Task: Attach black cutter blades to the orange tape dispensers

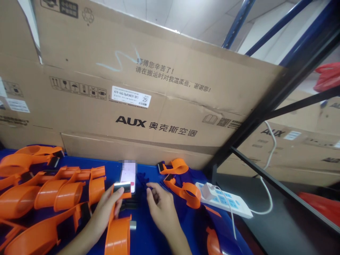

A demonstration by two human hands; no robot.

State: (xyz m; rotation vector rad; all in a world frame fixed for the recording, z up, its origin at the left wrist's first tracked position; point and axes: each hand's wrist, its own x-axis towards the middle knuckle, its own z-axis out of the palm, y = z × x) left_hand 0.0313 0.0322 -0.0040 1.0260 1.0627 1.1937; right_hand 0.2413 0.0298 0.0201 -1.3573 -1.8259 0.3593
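My left hand grips an orange plastic part with a wide ring at its lower end. My thumb presses on the black rectangular pad at its upper end. To the right, my right hand hovers over the blue surface with loosely curled fingers; a gap shows between thumb and forefinger, and nothing is visible in them. Close to its fingertips lies a small dark blue piece, hard to make out. A lit phone is just behind the held part, partly covered by it.
Several similar orange parts crowd the left side of the blue surface. Two more orange parts lie right of my hands, beside a white power strip with a cable. A large cardboard box stands behind; a dark rack post slants at right.
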